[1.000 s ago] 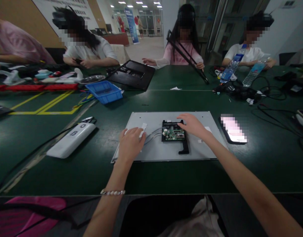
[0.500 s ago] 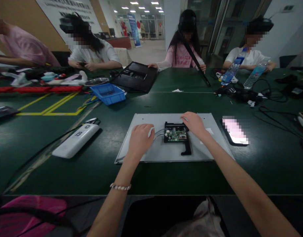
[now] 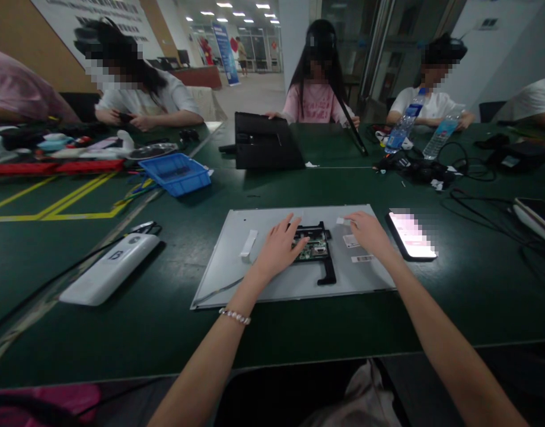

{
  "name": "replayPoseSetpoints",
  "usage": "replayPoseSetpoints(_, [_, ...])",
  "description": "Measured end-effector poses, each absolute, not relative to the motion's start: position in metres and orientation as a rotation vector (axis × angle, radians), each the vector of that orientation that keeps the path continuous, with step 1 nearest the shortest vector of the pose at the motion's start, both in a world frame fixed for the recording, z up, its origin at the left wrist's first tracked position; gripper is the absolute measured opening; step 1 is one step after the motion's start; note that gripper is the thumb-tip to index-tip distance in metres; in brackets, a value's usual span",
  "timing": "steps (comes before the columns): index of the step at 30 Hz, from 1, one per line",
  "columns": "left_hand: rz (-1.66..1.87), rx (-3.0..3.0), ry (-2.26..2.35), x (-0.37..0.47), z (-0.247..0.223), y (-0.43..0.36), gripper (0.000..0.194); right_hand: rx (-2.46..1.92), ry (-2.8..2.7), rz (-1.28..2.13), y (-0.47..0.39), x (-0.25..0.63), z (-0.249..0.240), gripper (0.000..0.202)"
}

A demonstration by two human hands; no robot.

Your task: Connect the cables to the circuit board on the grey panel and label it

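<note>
A pale flat display panel (image 3: 228, 267) lies back side up on the table in front of me. On it sits a green circuit board (image 3: 315, 248) in a black bracket (image 3: 328, 270). My left hand (image 3: 279, 246) is open, fingers spread over the board's left edge; whether they touch it I cannot tell. Right of the board, my right hand (image 3: 365, 231) has its fingers closed at the end of a small piece of white tape (image 3: 342, 220). A white strip (image 3: 249, 243) and a thin cable (image 3: 225, 289) show on the panel's left part.
Left of the panel lies a white power bank (image 3: 112, 267) with a cable; to its right, a lit phone (image 3: 412, 237). Beyond are a blue bin (image 3: 177, 175), plastic bottles (image 3: 403, 127) and tangled cables. Across the table, a person holds a black cover (image 3: 267, 142).
My left hand has moved right, from the panel's left part onto the board, uncovering the white strip. The person opposite has tilted the black cover up. The view has shifted slightly.
</note>
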State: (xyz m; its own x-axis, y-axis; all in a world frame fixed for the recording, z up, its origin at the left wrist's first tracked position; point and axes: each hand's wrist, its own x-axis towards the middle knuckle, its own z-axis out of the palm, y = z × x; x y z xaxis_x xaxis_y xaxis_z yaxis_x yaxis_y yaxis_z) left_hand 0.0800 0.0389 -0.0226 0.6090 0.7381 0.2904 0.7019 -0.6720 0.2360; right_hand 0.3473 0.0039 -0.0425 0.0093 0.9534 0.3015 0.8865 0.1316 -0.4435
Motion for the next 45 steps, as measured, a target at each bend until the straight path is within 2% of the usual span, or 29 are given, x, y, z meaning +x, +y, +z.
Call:
replayPoseSetpoints(2, [0.552,2.711,1.217,0.079,-0.024,0.037,0.05,-1.775,-1.893,0.319,-0.002,0.351,-0.038,0.03])
replayPoseSetpoints(6, [0.57,2.651,1.222,0.078,-0.028,0.037,0.051,-1.762,-1.923,0.5,-0.012,0.353,-0.035,0.039])
replayPoseSetpoints(15, [0.591,2.617,1.255,0.079,-0.036,0.036,0.049,-1.858,-1.868,0.619,-0.012,0.353,-0.032,0.012])
replayPoseSetpoints(22, [0.645,2.577,1.258,0.076,-0.034,0.035,0.049,-1.975,-1.738,0.484,-0.013,0.361,-0.033,0.013])
replayPoseSetpoints(26, [0.691,2.543,1.289,0.072,-0.033,0.037,0.05,-2.009,-1.772,0.277,-0.011,0.365,-0.037,0.02])
replayPoseSetpoints(34, [0.735,2.463,1.332,0.069,-0.033,0.039,0.048,-1.761,-1.94,0.109,0.0,0.35,-0.037,0.026])
replayPoseSetpoints(41, [0.705,2.472,1.274,0.067,-0.031,0.038,0.054,-1.805,-2.026,0.024,0.012,0.342,-0.043,0.022])
replayPoseSetpoints(45, [0.645,2.518,1.207,0.066,-0.03,0.035,0.063,-1.826,-2.013,-0.023,0.012,0.339,-0.045,0.024])
